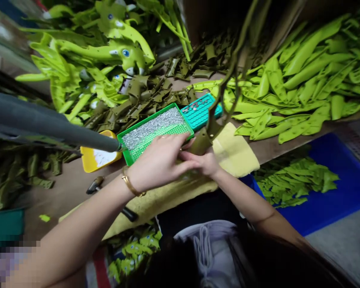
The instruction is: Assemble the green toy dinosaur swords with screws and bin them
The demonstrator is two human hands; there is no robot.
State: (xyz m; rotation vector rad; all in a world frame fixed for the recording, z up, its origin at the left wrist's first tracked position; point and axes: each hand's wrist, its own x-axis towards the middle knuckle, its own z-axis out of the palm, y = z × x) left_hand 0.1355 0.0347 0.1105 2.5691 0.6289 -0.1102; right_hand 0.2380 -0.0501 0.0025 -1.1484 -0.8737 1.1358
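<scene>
Over the yellow cloth [237, 154], my right hand [208, 162] is closed around the lower end of an olive-green plastic part [201, 141]. A long, curved, blurred olive length rises from that part toward the top of the view. My left hand [160, 160], with a gold bracelet at the wrist, meets the same part from the left. Its fingertips bend in against the part and are partly hidden. Just beyond the left hand lies a green tray [156, 120] of small silvery screws. Touching that tray's right end is a turquoise ridged tray [202, 110] with a few small round pieces.
A grey pole [57, 124] slants in from the left, beside a yellow container [88, 160] of white material. Bright green dinosaur-like parts [129, 56] and green shells [306, 76] pile up behind. A black tool handle [129, 214] lies on the cloth. A blue bin [306, 216] holds green pieces.
</scene>
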